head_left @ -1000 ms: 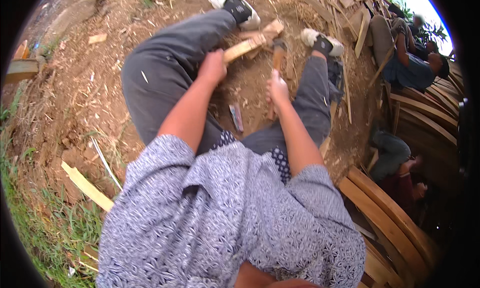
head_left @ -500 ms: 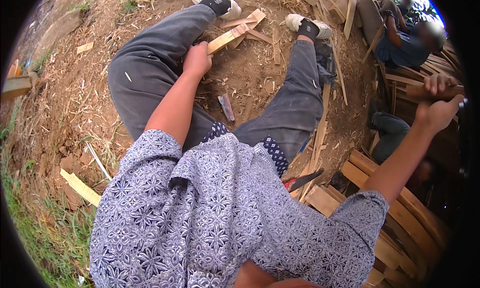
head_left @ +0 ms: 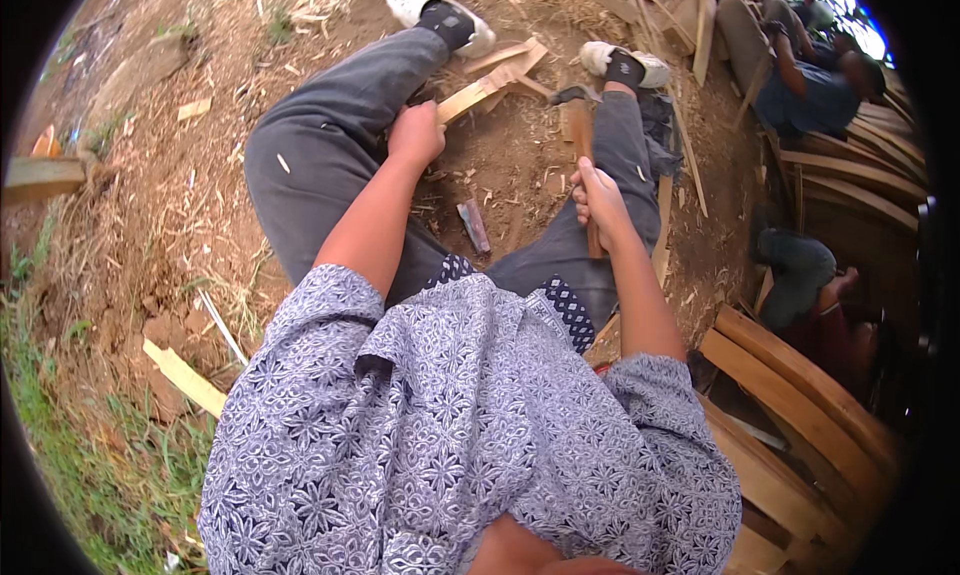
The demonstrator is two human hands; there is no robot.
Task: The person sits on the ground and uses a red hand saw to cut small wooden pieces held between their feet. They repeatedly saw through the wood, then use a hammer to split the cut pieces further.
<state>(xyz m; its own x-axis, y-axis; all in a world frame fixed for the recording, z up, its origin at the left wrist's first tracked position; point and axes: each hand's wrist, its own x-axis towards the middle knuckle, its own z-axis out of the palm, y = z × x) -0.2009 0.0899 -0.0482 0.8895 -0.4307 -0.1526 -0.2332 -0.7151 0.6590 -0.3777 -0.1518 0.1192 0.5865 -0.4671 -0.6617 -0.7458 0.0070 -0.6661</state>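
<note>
My left hand (head_left: 416, 135) is closed around the near end of a pale wooden strip (head_left: 485, 92), close to my left knee. The strip slants away to the right, its far end over other wood pieces on the dirt. Above my right leg, my right hand (head_left: 602, 200) grips a tool by its brown wooden handle (head_left: 582, 127). A dark metal head (head_left: 570, 94) shows at the handle's far end; its exact kind is unclear. Between my legs lies a small reddish-grey block (head_left: 473, 225) on the ground, apart from both hands.
Stacked curved boards (head_left: 790, 395) stand at my right. Two other people are near: one in a blue shirt (head_left: 820, 95) at the far right, another's leg (head_left: 795, 275) closer. A timber end (head_left: 45, 178) juts in at left. Wood chips litter the dirt.
My right hand has swung the tool from the far right, inward and down to beside the strip's far end. My left hand keeps hold of the strip. The whole view has shifted slightly.
</note>
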